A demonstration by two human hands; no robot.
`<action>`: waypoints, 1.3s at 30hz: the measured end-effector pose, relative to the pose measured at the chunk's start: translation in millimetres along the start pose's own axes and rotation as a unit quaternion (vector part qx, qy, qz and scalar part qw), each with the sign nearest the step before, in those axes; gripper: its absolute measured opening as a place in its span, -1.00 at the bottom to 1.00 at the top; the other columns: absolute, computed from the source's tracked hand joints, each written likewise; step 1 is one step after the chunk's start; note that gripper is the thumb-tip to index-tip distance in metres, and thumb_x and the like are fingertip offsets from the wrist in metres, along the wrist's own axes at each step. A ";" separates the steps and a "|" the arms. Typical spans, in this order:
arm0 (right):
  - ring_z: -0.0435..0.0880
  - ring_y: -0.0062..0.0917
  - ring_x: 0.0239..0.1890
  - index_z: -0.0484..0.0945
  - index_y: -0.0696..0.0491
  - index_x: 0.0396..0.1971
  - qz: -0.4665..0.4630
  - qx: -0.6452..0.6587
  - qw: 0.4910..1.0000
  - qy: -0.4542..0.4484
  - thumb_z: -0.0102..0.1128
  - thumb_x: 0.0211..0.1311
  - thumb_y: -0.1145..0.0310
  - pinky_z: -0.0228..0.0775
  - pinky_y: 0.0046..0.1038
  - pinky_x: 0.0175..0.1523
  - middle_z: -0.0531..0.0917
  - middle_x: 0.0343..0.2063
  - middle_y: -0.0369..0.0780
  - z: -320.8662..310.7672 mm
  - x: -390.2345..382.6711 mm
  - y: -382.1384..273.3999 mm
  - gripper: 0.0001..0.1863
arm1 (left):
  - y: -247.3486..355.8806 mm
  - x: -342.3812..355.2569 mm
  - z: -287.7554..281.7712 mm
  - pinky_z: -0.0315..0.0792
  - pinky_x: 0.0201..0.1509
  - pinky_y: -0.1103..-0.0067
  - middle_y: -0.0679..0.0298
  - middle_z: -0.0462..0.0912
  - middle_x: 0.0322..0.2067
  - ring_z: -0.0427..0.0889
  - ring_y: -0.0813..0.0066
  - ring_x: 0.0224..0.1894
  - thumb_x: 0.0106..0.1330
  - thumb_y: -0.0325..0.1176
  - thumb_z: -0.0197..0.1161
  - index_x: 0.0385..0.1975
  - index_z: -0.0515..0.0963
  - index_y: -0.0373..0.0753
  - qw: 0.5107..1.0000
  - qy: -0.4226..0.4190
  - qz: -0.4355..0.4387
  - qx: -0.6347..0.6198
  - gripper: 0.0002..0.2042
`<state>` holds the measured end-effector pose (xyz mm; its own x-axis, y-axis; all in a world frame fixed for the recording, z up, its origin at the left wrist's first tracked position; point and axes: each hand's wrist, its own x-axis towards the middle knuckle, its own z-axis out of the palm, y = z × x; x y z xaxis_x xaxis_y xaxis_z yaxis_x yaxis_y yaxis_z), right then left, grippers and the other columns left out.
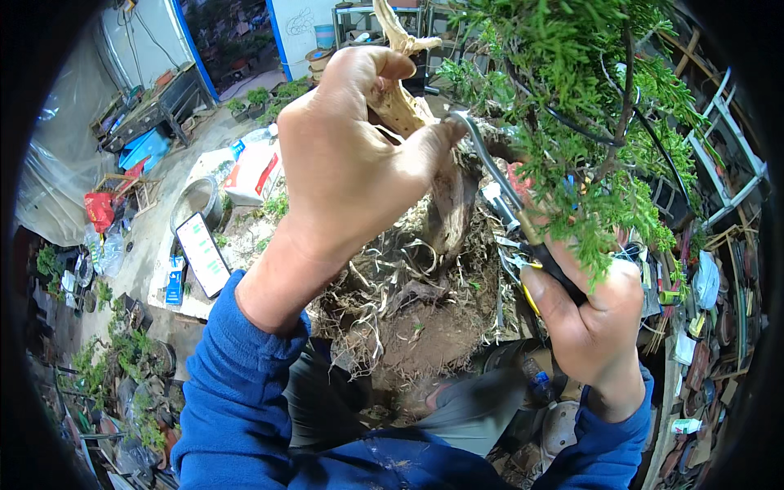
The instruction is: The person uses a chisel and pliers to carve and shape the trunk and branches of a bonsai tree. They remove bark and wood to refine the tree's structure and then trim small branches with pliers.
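- Up front, I see my left hand (pixel 347 155) clasping the pale dead trunk (pixel 398 102) of a bonsai (pixel 572 98), at top centre.
- My right hand (pixel 592 314) is clenched on black-handled pliers (pixel 510 196); the tip sits at the trunk, just beside my left thumb.
- Left of the tangled roots (pixel 408 286), a white and red sack (pixel 253 171) lies near a phone (pixel 202 253) with a lit screen.
- Below lies a concrete floor (pixel 155 229) with potted plants (pixel 106 367); metal racks (pixel 727 155) stand at right.
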<state>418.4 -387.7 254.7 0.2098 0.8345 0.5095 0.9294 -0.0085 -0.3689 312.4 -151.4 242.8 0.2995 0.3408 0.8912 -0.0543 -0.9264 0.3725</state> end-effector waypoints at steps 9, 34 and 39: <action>0.73 -0.11 -0.42 0.64 0.31 -0.04 -0.032 0.078 0.994 0.069 0.34 0.17 0.56 0.57 -0.37 -0.30 0.73 -0.36 0.01 8.0 -22.1 10.5 -0.66 | 5.6 -21.0 6.2 0.68 -0.05 0.58 0.17 0.60 0.03 0.72 0.49 -0.12 0.04 -0.44 0.63 0.41 0.25 -0.24 0.987 -0.054 -0.036 -0.148 -0.11; 0.64 -0.27 0.29 0.44 0.17 0.37 -0.092 0.059 0.994 0.014 0.23 0.38 0.66 0.37 -0.30 0.40 0.61 0.30 -0.03 61.0 6.9 72.8 -0.44 | 4.8 -9.0 16.9 0.38 -0.38 0.76 0.41 0.60 -0.46 0.50 0.79 -0.45 0.29 -0.59 0.47 -0.20 0.63 -0.37 0.996 0.078 -0.033 -0.037 -0.84; 0.63 -0.29 0.25 0.46 0.19 0.31 -0.103 0.003 0.995 -0.004 0.20 0.35 0.68 0.38 -0.30 0.35 0.59 0.26 -0.04 43.6 11.5 68.1 -0.48 | -0.1 -5.7 21.7 0.50 -0.42 0.61 0.19 0.69 -0.54 0.66 0.57 -0.53 0.13 -0.63 0.43 -0.38 0.66 -0.37 0.992 0.109 -0.019 -0.063 -0.90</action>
<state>470.8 -354.6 201.5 0.0116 0.8227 0.5684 0.9508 0.1669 -0.2609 331.3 -156.7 232.1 0.0914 0.4139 0.9057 -0.1688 -0.8899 0.4237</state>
